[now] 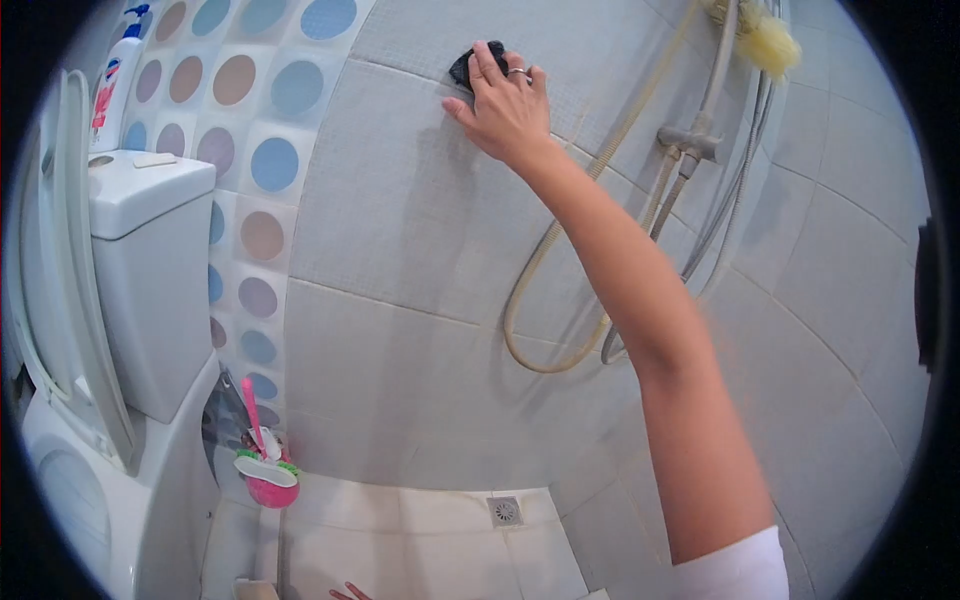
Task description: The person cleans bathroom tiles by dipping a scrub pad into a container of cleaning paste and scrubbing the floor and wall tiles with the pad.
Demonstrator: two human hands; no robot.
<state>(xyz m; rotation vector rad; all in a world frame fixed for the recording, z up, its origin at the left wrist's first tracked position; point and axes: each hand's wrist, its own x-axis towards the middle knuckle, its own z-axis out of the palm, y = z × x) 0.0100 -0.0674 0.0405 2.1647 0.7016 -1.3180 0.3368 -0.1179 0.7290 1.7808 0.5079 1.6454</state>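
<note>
My right hand (pixel 503 105), with a ring on one finger, presses a dark scrubbing pad (pixel 465 68) flat against the grey tiled wall (pixel 390 220) near the top of the view. Its fingers lie over the pad and the thumb rests to the left. At the bottom edge only a few fingertips of my left hand (pixel 350 592) show, spread apart above the pale floor; the rest of that hand is out of view.
A white toilet (pixel 155 290) with a pump bottle (pixel 115 90) stands at left. Brushes in a pink holder (pixel 272 490) sit in the corner. Shower hoses (pixel 530 270), a mixer (pixel 690 142) and a yellow puff (pixel 768 45) hang at right. A drain (pixel 505 511) is below.
</note>
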